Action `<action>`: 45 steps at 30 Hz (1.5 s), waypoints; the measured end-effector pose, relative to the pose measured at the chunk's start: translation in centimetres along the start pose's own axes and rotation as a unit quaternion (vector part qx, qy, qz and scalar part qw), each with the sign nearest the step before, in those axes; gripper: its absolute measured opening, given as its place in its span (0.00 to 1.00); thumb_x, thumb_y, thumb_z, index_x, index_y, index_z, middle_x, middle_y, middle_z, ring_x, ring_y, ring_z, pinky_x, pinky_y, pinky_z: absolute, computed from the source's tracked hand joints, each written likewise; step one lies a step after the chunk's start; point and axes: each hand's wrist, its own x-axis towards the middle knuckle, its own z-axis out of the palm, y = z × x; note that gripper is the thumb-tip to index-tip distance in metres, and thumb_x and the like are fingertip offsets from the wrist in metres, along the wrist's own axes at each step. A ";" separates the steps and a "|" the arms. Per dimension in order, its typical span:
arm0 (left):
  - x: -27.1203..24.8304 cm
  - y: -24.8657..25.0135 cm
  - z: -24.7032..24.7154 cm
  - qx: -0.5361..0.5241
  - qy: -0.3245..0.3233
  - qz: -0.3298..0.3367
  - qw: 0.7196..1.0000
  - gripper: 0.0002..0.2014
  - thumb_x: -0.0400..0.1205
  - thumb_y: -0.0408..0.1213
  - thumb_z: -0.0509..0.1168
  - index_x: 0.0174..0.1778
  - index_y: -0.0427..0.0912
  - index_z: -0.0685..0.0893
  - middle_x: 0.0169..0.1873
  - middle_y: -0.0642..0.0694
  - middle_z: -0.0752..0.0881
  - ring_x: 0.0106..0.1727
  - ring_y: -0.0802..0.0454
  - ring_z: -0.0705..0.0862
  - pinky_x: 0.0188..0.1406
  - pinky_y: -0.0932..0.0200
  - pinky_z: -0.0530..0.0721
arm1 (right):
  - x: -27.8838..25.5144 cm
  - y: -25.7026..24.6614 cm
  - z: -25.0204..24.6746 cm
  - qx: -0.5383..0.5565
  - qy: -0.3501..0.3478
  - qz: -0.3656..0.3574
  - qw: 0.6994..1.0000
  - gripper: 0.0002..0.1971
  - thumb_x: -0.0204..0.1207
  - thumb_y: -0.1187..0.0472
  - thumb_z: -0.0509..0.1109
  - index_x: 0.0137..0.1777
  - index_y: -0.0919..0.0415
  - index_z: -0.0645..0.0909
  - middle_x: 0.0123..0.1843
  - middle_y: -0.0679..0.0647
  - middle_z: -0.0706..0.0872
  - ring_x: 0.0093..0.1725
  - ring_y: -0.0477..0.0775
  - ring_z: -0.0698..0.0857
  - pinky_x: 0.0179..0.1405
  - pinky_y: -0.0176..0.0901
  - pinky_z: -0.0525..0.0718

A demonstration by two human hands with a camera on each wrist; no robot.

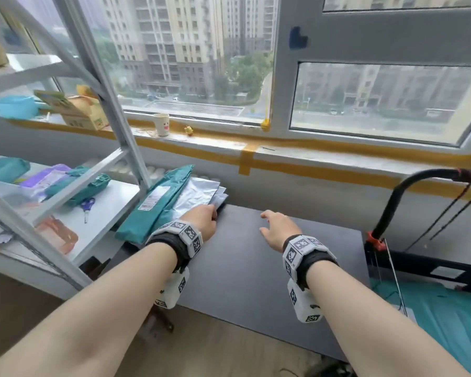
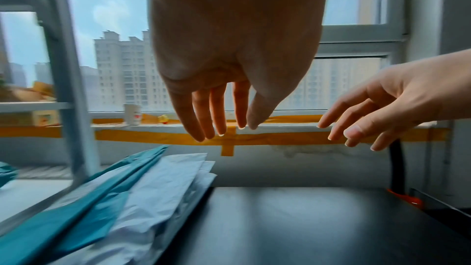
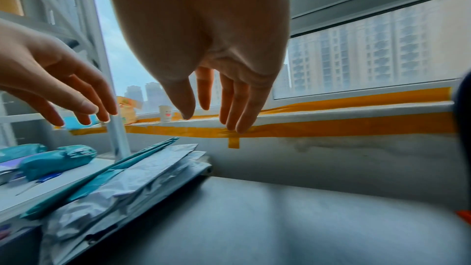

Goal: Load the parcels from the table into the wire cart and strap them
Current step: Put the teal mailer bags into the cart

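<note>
A stack of flat parcels lies at the far left corner of the dark table [image 1: 256,268], with a teal mailer [image 1: 158,202] on the left and silver mailers [image 1: 199,194] beside it. My left hand [image 1: 211,212] hovers at the stack's near right corner; the left wrist view shows its fingers [image 2: 201,120] straight and holding nothing. To its right, my right hand [image 1: 264,221] is spread above the bare tabletop, also empty. At the right stands the wire cart [image 1: 392,268] with its black handle [image 1: 408,191]; a teal parcel [image 1: 433,308] lies inside it.
A grey metal shelf rack [image 1: 114,110] stands at the left, holding teal parcels [image 1: 76,186], a purple package and scissors [image 1: 87,208]. On the windowsill behind are a paper cup [image 1: 161,124], a small yellow toy [image 1: 188,130] and a cardboard box [image 1: 79,110].
</note>
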 end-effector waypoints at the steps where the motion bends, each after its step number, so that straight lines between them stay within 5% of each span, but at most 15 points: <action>1: 0.2 -1.9 -0.2 -0.005 0.001 -0.018 1.000 0.14 0.82 0.36 0.58 0.62 0.42 0.80 0.64 0.41 0.81 0.64 0.41 0.80 0.60 0.56 0.76 | 1.1 -1.3 0.8 -0.005 -0.004 -0.007 1.000 0.22 0.81 0.56 0.62 0.75 0.52 0.69 0.73 0.56 0.76 0.71 0.58 0.76 0.67 0.49 0.75; 7: 2.9 -12.6 -0.9 -0.027 -0.024 -0.087 0.996 0.16 0.83 0.34 0.55 0.66 0.44 0.76 0.67 0.43 0.78 0.64 0.45 0.79 0.57 0.55 0.76 | 7.5 -8.7 5.8 -0.018 -0.043 -0.044 0.998 0.21 0.79 0.57 0.63 0.73 0.54 0.70 0.71 0.58 0.78 0.70 0.59 0.77 0.68 0.49 0.75; 15: 9.5 -24.6 -0.5 -0.060 -0.054 -0.142 0.987 0.16 0.83 0.34 0.56 0.67 0.43 0.77 0.68 0.41 0.79 0.67 0.44 0.78 0.65 0.54 0.75 | 16.1 -17.5 12.7 0.013 -0.107 -0.037 0.994 0.22 0.80 0.55 0.65 0.73 0.54 0.70 0.71 0.57 0.78 0.70 0.58 0.77 0.69 0.47 0.75; 21: 13.5 -30.0 0.8 -0.100 -0.075 -0.156 0.980 0.15 0.83 0.36 0.57 0.66 0.44 0.77 0.65 0.41 0.80 0.59 0.43 0.83 0.60 0.52 0.81 | 21.1 -22.0 16.3 0.089 -0.082 0.012 0.993 0.21 0.79 0.58 0.68 0.71 0.59 0.73 0.66 0.57 0.82 0.65 0.57 0.81 0.66 0.49 0.78; 29: 15.9 -33.1 2.4 -0.158 -0.077 -0.168 0.970 0.14 0.83 0.36 0.58 0.65 0.43 0.77 0.62 0.41 0.82 0.57 0.44 0.83 0.57 0.55 0.79 | 24.6 -24.1 18.7 0.200 -0.006 0.110 0.974 0.26 0.74 0.58 0.74 0.69 0.59 0.69 0.50 0.52 0.82 0.55 0.57 0.84 0.57 0.51 0.82; 36: 16.8 -33.3 3.0 -0.202 -0.085 -0.160 0.962 0.15 0.83 0.36 0.58 0.66 0.43 0.77 0.57 0.44 0.82 0.51 0.47 0.81 0.54 0.55 0.79 | 26.5 -23.6 19.3 0.311 0.037 0.210 0.926 0.30 0.66 0.64 0.79 0.67 0.60 0.71 0.40 0.50 0.86 0.51 0.56 0.87 0.58 0.51 0.83; 42: 18.3 -32.1 3.0 -0.214 -0.069 -0.151 0.962 0.17 0.83 0.35 0.59 0.69 0.42 0.74 0.67 0.40 0.77 0.65 0.42 0.78 0.63 0.53 0.75 | 24.4 -21.0 17.2 0.439 -0.025 0.201 0.875 0.23 0.70 0.79 0.72 0.64 0.69 0.74 0.37 0.58 0.80 0.40 0.58 0.83 0.53 0.62 0.86; 45: 19.3 -31.0 2.8 -0.228 -0.069 -0.136 0.962 0.21 0.83 0.36 0.60 0.73 0.40 0.70 0.71 0.37 0.73 0.70 0.40 0.75 0.69 0.51 0.72 | 22.8 -19.8 16.2 0.478 -0.030 0.197 0.855 0.20 0.73 0.81 0.68 0.64 0.68 0.74 0.36 0.59 0.79 0.35 0.57 0.82 0.36 0.50 0.89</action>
